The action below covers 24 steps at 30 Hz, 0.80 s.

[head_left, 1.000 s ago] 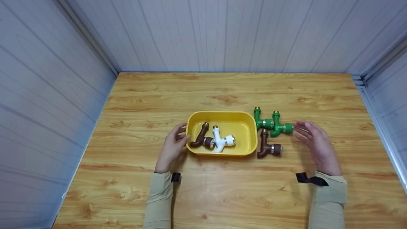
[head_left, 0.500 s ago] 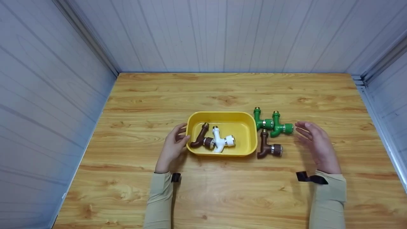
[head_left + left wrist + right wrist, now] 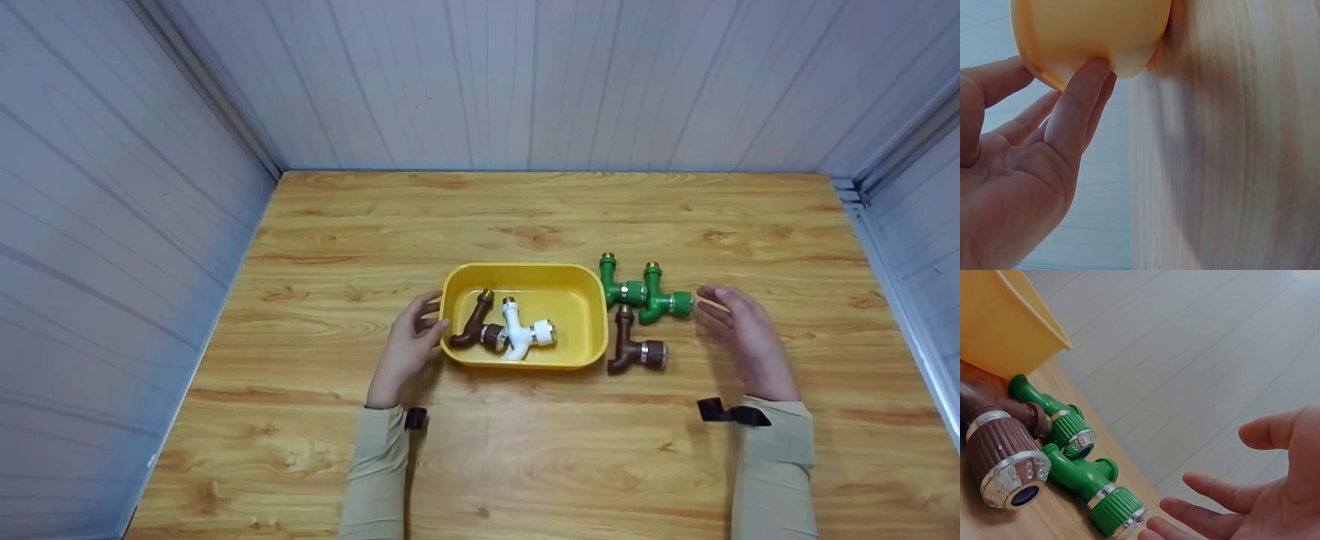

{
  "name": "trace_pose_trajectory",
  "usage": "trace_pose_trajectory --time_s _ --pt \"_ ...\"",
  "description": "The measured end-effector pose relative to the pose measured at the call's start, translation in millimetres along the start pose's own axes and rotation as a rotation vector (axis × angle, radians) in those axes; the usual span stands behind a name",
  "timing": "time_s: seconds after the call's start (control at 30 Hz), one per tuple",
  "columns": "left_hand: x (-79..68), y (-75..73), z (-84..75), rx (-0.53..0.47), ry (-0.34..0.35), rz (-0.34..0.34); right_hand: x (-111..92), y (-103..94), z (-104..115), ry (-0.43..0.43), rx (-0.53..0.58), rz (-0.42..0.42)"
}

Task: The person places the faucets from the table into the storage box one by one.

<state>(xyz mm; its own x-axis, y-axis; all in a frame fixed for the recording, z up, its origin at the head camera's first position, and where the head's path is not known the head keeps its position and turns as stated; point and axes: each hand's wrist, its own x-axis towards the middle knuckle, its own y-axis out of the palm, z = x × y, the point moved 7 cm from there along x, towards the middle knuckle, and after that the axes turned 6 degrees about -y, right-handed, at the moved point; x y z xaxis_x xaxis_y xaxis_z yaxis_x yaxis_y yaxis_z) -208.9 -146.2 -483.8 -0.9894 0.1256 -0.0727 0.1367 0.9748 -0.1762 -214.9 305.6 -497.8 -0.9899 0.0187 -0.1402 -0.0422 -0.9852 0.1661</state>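
At the left end of a yellow plastic basin, my left hand rests its fingertips on the outer wall, the thumb at the rim. The left wrist view shows these fingers extended against the basin. Inside lie a brown tap and a white tap, side by side. To the right of the basin are two green taps and another brown tap. My right hand holds nothing; its relaxed fingertips hover just right of the nearer green tap.
Everything sits on a wood-grain table. Pale panelled walls stand behind it and on both sides, the back wall right along the far edge. Black straps hang at both wrists.
My right hand has drawn back very slightly to the right from the green tap. The left hand, the basin and the taps stay where they were.
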Motion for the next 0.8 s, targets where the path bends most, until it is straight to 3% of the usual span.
trace_pose_trajectory --time_s 0.1,0.37,0.8 --pt "0.6 -0.3 1.9 0.001 0.006 -0.003 2 -0.6 -2 -0.007 0.019 0.003" --pt "12.6 -3.5 33.2 -0.025 0.005 -0.014 4 -2.2 -7 0.021 -0.019 0.007" --pt "13.3 -4.1 35.4 -0.003 0.0 -0.039 10 -5.6 -12 0.098 -0.115 -0.031"
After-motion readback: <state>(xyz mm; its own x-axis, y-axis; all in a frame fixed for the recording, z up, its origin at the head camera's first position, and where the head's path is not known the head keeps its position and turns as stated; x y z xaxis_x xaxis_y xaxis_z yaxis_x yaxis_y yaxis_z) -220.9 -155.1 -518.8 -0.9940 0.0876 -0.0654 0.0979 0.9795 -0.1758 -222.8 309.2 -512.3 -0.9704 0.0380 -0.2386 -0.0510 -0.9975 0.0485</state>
